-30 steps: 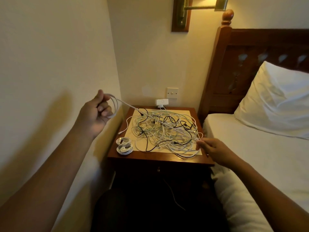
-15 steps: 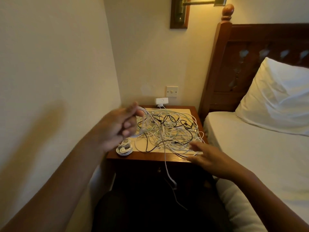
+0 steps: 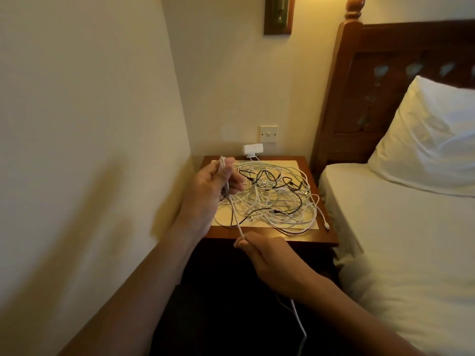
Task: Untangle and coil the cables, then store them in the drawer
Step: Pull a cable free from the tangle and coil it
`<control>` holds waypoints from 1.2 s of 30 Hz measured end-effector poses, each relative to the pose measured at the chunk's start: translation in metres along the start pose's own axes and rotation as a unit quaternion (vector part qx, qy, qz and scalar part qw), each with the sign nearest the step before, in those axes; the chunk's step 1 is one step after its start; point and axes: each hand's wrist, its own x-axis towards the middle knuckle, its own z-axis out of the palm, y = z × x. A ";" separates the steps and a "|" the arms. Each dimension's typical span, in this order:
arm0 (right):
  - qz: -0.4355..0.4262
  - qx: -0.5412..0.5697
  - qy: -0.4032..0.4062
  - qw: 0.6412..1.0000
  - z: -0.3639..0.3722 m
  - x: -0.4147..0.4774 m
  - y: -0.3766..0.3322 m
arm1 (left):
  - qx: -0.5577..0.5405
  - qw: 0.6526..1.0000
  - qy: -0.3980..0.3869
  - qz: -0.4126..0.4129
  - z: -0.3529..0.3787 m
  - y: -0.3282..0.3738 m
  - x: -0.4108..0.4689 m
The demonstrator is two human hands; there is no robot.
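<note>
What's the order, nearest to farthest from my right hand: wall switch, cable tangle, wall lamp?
1. Cable tangle, on the nightstand just ahead of the right hand.
2. Wall switch, behind the nightstand.
3. Wall lamp, high above.

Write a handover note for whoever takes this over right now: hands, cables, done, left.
Hands: the left hand is raised over the left side of the nightstand, gripping a few loops of white cable. The right hand is in front of the nightstand's front edge and pinches the same cable; its tail hangs below the forearm.
Cables: the tangle of white and black cables lies heaped on the nightstand top, with one white connector at the right edge.
Done: one cable partly coiled in hand.
Left: finish that coil, free and coil the rest, store everything in the drawer. The drawer front is in shadow, so I cannot tell its state.
</note>
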 end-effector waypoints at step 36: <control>-0.054 -0.065 0.149 0.985 -0.094 0.007 0.038 | -0.015 0.970 -0.216 -0.111 -0.035 -0.015 -0.043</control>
